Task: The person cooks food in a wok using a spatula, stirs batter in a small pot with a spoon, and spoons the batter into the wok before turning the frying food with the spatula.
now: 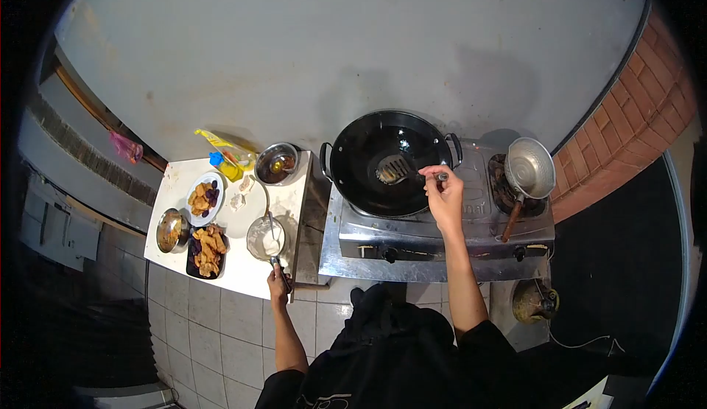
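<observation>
Heat is the main hazard: the right hand (444,194) hangs over the rim of the black wok (387,160) on the steel stove (434,232), its fingers closed on the handle of a slotted spatula (394,168) whose blade rests inside the pan. A slip of that grip could, I judge, drop the forearm against the hot rim or flick oil outward. The left hand (278,276) reaches well apart to the white surface (243,273), fingers wrapped round the handle of a small strainer (266,237) near its front edge. With attention split between two tools, tugging that handle could tip the strainer off the edge or knock the tray of fried pieces (207,250) just beside it.
</observation>
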`<control>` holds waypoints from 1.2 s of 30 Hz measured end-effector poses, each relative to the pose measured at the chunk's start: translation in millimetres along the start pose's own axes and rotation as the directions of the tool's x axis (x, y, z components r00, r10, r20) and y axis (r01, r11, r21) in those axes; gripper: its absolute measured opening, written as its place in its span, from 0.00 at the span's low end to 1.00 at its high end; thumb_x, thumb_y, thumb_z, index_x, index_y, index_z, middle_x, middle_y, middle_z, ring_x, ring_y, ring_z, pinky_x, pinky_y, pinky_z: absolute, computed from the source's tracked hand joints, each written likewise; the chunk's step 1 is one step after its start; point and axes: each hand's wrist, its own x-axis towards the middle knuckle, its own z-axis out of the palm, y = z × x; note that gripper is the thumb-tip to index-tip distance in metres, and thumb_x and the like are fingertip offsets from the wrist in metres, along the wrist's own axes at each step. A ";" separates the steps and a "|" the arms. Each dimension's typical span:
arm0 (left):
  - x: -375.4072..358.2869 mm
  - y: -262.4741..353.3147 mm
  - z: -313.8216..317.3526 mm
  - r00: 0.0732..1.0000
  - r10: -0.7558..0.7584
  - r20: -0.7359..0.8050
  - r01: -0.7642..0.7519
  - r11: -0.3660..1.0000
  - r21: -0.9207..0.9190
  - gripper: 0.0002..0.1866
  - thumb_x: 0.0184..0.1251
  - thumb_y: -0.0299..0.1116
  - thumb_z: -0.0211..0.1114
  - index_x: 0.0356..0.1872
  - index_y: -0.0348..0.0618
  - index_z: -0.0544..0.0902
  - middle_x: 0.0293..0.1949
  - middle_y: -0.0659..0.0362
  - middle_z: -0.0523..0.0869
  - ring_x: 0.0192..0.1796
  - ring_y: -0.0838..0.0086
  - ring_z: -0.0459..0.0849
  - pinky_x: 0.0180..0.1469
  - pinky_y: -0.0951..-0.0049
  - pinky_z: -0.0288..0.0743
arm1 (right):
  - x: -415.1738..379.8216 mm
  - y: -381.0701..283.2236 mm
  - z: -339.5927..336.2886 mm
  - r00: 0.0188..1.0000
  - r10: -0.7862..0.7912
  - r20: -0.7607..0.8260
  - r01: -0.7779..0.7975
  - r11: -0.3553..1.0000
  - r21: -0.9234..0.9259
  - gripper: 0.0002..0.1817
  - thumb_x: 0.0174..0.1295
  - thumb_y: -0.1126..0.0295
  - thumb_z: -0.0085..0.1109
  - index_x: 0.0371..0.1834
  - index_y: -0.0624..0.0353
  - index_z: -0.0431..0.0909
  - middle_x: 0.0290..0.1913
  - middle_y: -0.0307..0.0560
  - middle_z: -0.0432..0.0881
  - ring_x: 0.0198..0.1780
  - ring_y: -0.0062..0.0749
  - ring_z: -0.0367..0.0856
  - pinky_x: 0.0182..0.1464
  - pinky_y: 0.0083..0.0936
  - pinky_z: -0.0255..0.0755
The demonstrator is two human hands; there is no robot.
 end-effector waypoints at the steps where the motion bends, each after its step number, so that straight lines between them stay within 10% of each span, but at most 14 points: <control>1: 0.6 -0.7 -1.3 1.000 -0.007 -0.005 0.007 1.000 0.000 0.24 0.70 0.56 0.55 0.37 0.41 0.74 0.19 0.62 0.75 0.16 0.79 0.72 0.15 0.78 0.63 | -0.7 2.2 0.5 1.000 0.009 0.011 -0.008 1.000 -0.021 0.04 0.66 0.77 0.52 0.35 0.63 0.77 0.33 0.38 0.82 0.26 0.12 0.72 0.28 0.13 0.67; 28: -3.5 6.2 3.7 0.999 -0.031 0.017 0.030 0.998 0.046 0.23 0.71 0.58 0.51 0.35 0.45 0.67 0.18 0.62 0.72 0.14 0.77 0.72 0.14 0.76 0.66 | -22.0 16.6 16.9 0.999 -0.037 -0.034 0.031 0.986 -0.166 0.03 0.63 0.77 0.55 0.36 0.66 0.74 0.30 0.51 0.80 0.32 0.31 0.79 0.38 0.26 0.71; 31: -1.6 5.7 3.0 0.999 -0.047 0.006 0.047 0.998 0.038 0.24 0.70 0.58 0.51 0.35 0.45 0.65 0.18 0.61 0.72 0.14 0.75 0.72 0.14 0.75 0.67 | -23.5 17.1 20.5 0.999 -0.036 -0.031 0.029 0.980 -0.195 0.02 0.65 0.78 0.53 0.36 0.65 0.75 0.29 0.41 0.78 0.30 0.17 0.72 0.32 0.17 0.66; 36: 2.3 1.7 3.9 0.999 -0.032 -0.028 0.034 0.997 0.067 0.25 0.70 0.59 0.51 0.35 0.44 0.64 0.18 0.60 0.71 0.14 0.75 0.71 0.14 0.75 0.66 | -23.9 11.6 22.8 1.000 -0.014 -0.012 0.012 0.981 -0.195 0.03 0.63 0.78 0.54 0.36 0.67 0.73 0.30 0.53 0.80 0.34 0.34 0.81 0.38 0.28 0.72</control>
